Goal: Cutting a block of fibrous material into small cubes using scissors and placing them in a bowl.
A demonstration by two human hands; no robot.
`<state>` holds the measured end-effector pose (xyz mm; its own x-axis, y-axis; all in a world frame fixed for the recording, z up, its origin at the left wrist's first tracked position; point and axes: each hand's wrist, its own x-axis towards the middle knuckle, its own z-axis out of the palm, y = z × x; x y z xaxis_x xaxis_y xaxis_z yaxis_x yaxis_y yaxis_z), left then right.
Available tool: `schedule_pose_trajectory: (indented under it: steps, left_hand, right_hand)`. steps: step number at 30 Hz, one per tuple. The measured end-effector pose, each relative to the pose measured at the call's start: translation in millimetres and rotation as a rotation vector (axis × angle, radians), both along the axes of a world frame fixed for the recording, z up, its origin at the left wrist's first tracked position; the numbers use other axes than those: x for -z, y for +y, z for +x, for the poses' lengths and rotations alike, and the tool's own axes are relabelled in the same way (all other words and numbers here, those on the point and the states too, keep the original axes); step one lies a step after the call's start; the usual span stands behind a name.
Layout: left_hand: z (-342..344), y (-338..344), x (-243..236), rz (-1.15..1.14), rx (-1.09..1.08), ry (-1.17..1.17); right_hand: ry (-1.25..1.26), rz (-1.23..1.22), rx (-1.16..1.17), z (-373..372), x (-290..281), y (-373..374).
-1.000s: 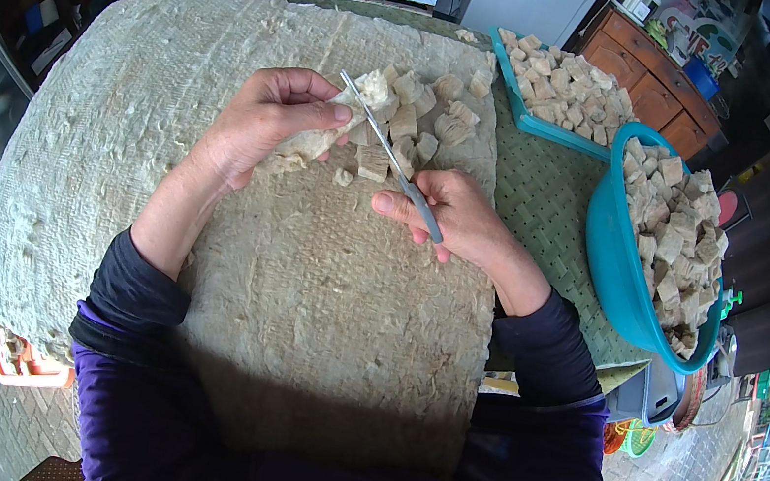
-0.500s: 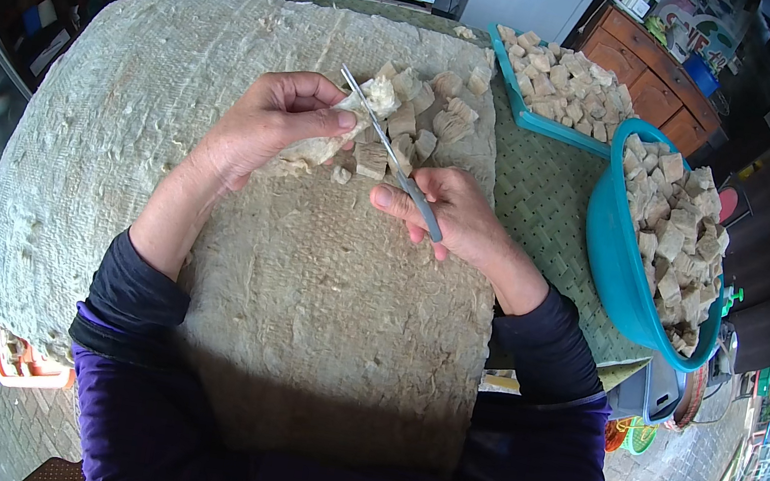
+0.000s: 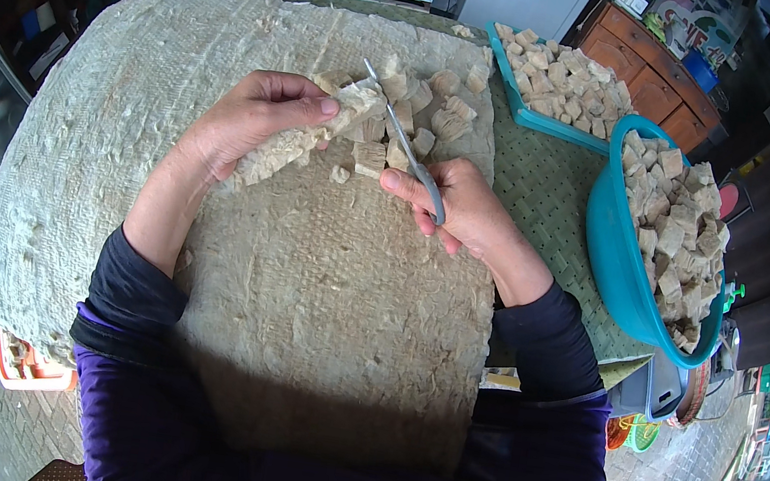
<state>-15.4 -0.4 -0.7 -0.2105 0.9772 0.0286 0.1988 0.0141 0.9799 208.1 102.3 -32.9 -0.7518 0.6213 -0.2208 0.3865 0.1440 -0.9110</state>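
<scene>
Pinched between the thumb and fingers of my left hand [image 3: 269, 119] is a strip of pale fibrous matting [image 3: 284, 148], slanting from lower left to upper right. My right hand [image 3: 455, 203] grips grey-handled scissors [image 3: 396, 126]. Their slim blades point up and left across the far end of the strip; I cannot tell whether they bite into it. Just beyond and right of the strip, loose cut chunks [image 3: 453, 116] of similar material lie in a heap. Under both hands spreads a large thick sheet of the same fibrous matting [image 3: 350, 275].
At right stands a teal basin [image 3: 608, 264] filled with beige chunks. Behind it, a teal tray [image 3: 542, 125] holds more chunks. Both rest on a green woven-pattern table cover [image 3: 546, 195]. An orange-rimmed crate [image 3: 36, 378] sits on the paving at lower left. A wooden cabinet [image 3: 643, 80] stands far right.
My left hand has shifted slightly left, and more of the strip now shows below it. The scissors have moved a little right, their tips now beyond the strip's far end.
</scene>
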Motion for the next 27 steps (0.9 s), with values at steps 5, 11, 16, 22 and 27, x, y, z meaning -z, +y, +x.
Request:
schedule_pose_trajectory:
  steps: [5, 11, 16, 22, 27]
  left_hand:
    - [1.1, -0.4, -3.4, 0.006, 0.012, -0.104]
    - [-1.6, -1.6, -5.7, 0.061, -0.009, -0.255]
    - [2.1, 0.2, -3.5, 0.104, -0.055, -0.304]
    - [4.7, 0.5, 0.0, 0.054, -0.017, -0.172]
    - [6.8, 2.7, 2.3, 0.141, -0.029, -0.107]
  right_hand:
    - [0.001, -0.004, -0.075, 2.7, -3.0, 2.9]
    - [0.049, -0.055, -0.241, 11.3, -7.4, 6.3]
    - [0.09, -0.054, -0.322, 12.9, -4.7, 10.1]
    - [0.037, 0.003, -0.336, 10.8, -7.5, 6.1]
    - [-0.03, 0.063, -0.318, 10.8, -6.9, 4.9]
